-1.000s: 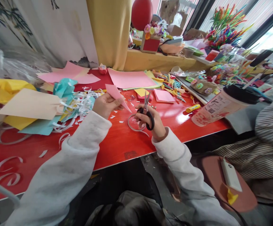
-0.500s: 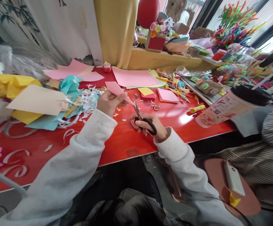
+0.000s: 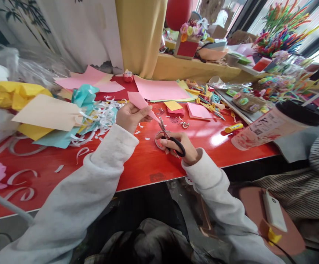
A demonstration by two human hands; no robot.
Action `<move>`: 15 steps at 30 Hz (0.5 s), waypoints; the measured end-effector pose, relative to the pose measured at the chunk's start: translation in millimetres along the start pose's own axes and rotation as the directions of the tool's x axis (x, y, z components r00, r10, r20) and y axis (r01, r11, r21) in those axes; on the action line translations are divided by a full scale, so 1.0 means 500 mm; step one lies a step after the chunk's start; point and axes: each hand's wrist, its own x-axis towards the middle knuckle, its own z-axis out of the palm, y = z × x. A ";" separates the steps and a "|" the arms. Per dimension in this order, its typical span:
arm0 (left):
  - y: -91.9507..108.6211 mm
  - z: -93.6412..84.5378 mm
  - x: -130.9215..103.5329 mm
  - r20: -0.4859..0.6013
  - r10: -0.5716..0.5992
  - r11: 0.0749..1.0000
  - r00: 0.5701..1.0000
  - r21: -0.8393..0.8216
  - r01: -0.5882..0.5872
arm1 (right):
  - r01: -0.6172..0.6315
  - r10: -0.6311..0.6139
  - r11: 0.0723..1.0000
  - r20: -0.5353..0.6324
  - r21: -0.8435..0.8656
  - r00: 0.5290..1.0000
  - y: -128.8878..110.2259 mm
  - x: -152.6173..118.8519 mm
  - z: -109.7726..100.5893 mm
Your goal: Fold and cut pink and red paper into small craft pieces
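My left hand (image 3: pixel 131 116) pinches a folded piece of pink paper (image 3: pixel 137 99) above the red table (image 3: pixel 142 157). Its narrow end points right, toward the scissors (image 3: pixel 163 129). My right hand (image 3: pixel 183 146) is closed around the black handles of these scissors. The blades reach up to the tip of the pink paper; whether they touch it I cannot tell. Small white scraps lie on the table below. Beyond the hands are a stack of pink paper squares (image 3: pixel 198 110) and a yellow square (image 3: pixel 173 105) on red ones.
White paper shreds (image 3: pixel 104 116) and coloured sheets lie at the left. Large pink sheets (image 3: pixel 160 88) are at the back. A drink cup (image 3: pixel 269 126) with a black lid leans at the right, near a yellow tube (image 3: pixel 233 128). Someone in striped clothing (image 3: pixel 288 190) sits at the right.
The whole view has shifted slightly, so everything sits a little further right. The scissor blades look a bit more open than before; both hands keep their hold.
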 end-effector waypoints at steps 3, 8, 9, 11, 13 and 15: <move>-0.002 0.001 0.001 0.000 0.013 1.000 1.000 -0.013 -0.013 | -0.012 0.012 1.000 -0.003 0.005 1.000 0.000 0.000 0.000; -0.006 0.000 0.002 -0.005 0.032 0.999 0.999 -0.009 -0.032 | -0.010 0.010 1.000 0.003 -0.018 1.000 0.007 0.001 -0.002; -0.007 0.000 0.002 -0.009 0.033 0.999 0.999 -0.004 -0.033 | -0.006 0.006 1.000 0.008 -0.022 1.000 0.007 0.001 -0.003; -0.007 -0.001 0.003 -0.023 0.032 0.999 0.999 0.009 -0.031 | -0.004 0.004 1.000 0.015 -0.024 1.000 0.008 0.000 -0.003; -0.006 -0.002 0.004 -0.035 0.030 0.999 0.999 0.017 -0.029 | -0.009 0.010 1.000 0.016 -0.028 1.000 0.007 0.000 -0.003; -0.004 -0.002 0.004 -0.032 0.021 1.000 0.999 0.017 -0.020 | -0.011 0.012 0.999 0.016 -0.032 1.000 0.007 0.000 -0.003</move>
